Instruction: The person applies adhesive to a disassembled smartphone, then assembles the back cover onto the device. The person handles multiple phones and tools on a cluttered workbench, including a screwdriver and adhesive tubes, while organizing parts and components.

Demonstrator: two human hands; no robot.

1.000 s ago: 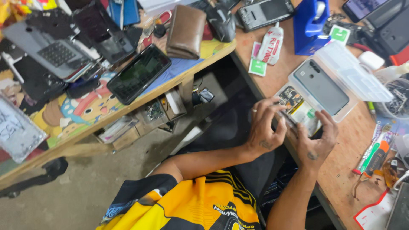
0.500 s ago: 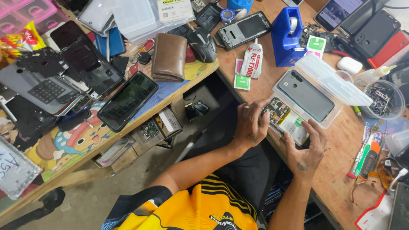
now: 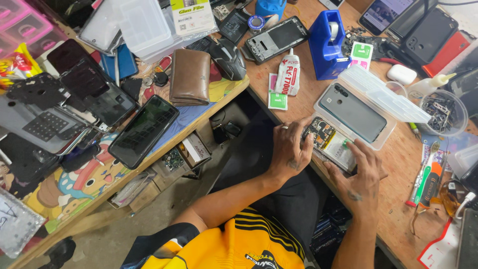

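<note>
**Opened phone held at bench edge**

Wooden workbench [image 3: 298,107] meets a second cluttered table at a corner. One opened phone [image 3: 332,143], circuit board exposed, lies at the near edge, long axis running from upper left to lower right. Left hand [image 3: 290,152] presses fingertips on its upper-left end; right hand [image 3: 359,174] grips its lower-right end. Just beyond: one clear tray [image 3: 354,110] holding one grey phone. Two small green-and-white packets [image 3: 277,99], one white glue tube [image 3: 288,74], one blue tape dispenser [image 3: 327,45].

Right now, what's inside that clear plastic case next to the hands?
The clear plastic case holds one grey phone back cover, lying flat. The case's open lid overlaps its far edge. Anything beneath the cover is hidden.
</note>
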